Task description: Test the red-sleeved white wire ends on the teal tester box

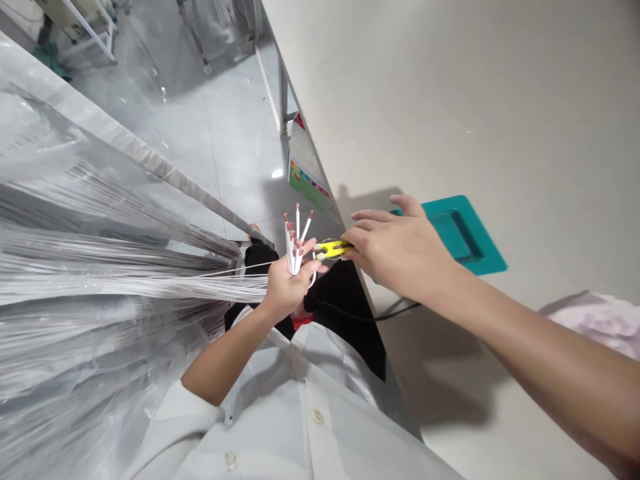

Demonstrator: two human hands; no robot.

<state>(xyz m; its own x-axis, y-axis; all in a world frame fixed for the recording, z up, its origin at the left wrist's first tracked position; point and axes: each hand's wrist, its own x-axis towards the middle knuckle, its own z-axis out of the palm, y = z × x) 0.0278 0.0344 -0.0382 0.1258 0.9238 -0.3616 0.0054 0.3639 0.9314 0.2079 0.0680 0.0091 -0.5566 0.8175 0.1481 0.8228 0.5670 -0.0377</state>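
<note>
My left hand (290, 283) is closed around a bunch of white wires (293, 250), whose bare copper ends stick up above the fingers. One wire end curls out at the right side of that hand, by the fingertips. My right hand (395, 247) grips a small yellow hand tool (333, 249) that looks like snips. The tool's tip is right at the left fingertips, beside the curled wire end; whether it touches the wire I cannot tell. The right fingers hide most of the tool's rear part.
Long bundles of white wires (125, 283) hang over a plastic-wrapped rail (150, 160) on the left. A teal tray (493, 260) lies on the pale table (450, 100), under the right wrist. A black cord (390, 317) crosses the table edge. Pinkish cloth (595, 320) lies at right.
</note>
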